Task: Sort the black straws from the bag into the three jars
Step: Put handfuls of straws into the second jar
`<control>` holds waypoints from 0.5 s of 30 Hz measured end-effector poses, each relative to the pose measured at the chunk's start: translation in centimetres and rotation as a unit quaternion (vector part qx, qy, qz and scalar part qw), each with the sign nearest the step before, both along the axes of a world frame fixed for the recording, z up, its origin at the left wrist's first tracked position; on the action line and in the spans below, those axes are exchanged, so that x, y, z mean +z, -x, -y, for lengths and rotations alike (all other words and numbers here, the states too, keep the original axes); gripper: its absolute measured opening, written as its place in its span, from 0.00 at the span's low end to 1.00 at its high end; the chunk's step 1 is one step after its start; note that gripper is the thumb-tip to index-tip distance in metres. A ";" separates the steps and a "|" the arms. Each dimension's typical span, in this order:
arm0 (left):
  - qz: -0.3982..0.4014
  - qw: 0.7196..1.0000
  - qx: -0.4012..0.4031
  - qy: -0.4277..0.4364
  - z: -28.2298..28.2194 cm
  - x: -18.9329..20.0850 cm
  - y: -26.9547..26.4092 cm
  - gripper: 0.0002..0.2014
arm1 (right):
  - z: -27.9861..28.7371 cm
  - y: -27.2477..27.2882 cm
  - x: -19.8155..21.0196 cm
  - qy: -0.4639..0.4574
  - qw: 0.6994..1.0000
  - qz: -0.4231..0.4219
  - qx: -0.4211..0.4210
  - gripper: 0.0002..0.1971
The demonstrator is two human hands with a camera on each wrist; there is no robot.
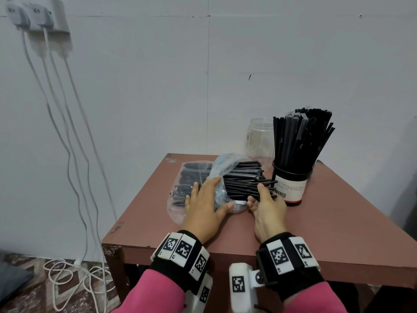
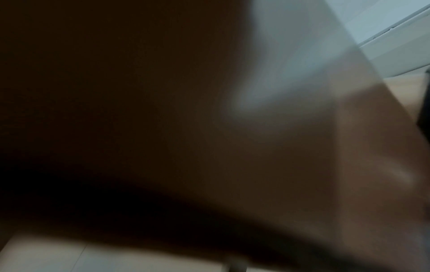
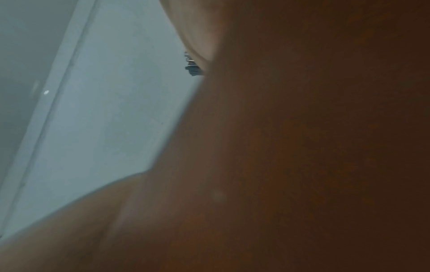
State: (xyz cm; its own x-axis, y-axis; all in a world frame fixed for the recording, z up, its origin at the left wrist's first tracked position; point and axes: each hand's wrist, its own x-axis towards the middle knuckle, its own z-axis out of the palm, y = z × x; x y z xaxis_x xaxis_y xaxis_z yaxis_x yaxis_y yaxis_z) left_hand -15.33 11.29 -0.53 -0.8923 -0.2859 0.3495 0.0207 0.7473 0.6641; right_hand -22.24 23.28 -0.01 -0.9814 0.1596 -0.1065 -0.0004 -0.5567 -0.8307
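Drawing straws (image 1: 246,181) from the bag (image 1: 198,177): left hand (image 1: 203,199) presses it flat, fingers apart; right hand (image 1: 266,203) fingers curl round a bunch. Next, lift toward the empty jar (image 1: 259,141).

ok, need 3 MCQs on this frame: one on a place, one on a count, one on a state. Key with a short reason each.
1. Where does the clear jar stand?
A. behind the bag
B. on the floor
C. in the left hand

2. How many jars show straws standing in them?
A. one
B. two
C. three

3. What is the left hand doing?
A. pressing flat on the bag
B. lifting a jar
C. hanging off the table

A: it stands at the table's far edge.
A: only the labelled jar is filled.
A: fingers are spread on the plastic.
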 end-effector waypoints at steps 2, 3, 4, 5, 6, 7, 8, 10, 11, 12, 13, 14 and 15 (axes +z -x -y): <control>-0.001 1.000 0.002 0.000 0.0 0.0 0.0 0.34 | -0.2 -0.3 -0.1 -0.002 1.000 -0.006 -0.013 0.08; -0.001 1.000 0.002 0.000 0.0 -0.1 0.0 0.34 | -0.3 -0.5 0.0 -0.005 1.000 -0.011 -0.019 0.07; -0.001 1.000 0.002 0.000 0.0 -0.1 0.0 0.34 | -0.4 -0.7 -0.1 -0.005 1.000 -0.019 -0.021 0.07; -0.001 1.000 0.002 0.000 0.0 -0.1 0.1 0.34 | -0.5 -0.9 0.0 -0.003 0.999 -0.028 -0.023 0.08; 0.000 1.000 0.001 0.001 0.1 -0.1 0.1 0.34 | -0.5 -1.1 0.0 0.000 0.999 -0.038 -0.021 0.08; 0.004 1.000 -0.001 0.005 0.1 -0.1 0.1 0.34 | -0.5 -1.3 0.0 -0.003 0.999 -0.047 -0.017 0.08; 0.011 1.000 -0.004 0.014 0.1 -0.1 0.2 0.34 | -0.4 -1.3 0.0 -0.010 0.999 -0.052 -0.009 0.08; 0.035 0.998 -0.011 0.050 0.2 -0.2 0.3 0.33 | -0.3 -1.4 -0.1 -0.027 0.999 -0.044 0.000 0.07; 0.046 0.997 -0.014 0.066 0.2 -0.2 0.3 0.32 | -0.2 -1.5 0.0 -0.026 0.999 -0.037 -0.003 0.06; 0.054 0.995 -0.016 0.077 0.2 -0.2 0.3 0.31 | -0.2 -1.5 0.0 -0.018 0.999 -0.032 -0.008 0.05; 0.058 0.995 -0.016 0.082 0.2 -0.2 0.3 0.30 | -0.2 -1.5 0.2 -0.008 1.000 -0.026 -0.014 0.04; 0.060 0.995 -0.015 0.084 0.2 -0.2 0.3 0.30 | -0.3 -1.5 0.3 0.000 1.000 -0.021 -0.022 0.05; 0.061 0.994 -0.013 0.085 0.2 -0.2 0.3 0.29 | -0.3 -1.6 0.4 0.005 0.999 -0.017 -0.028 0.07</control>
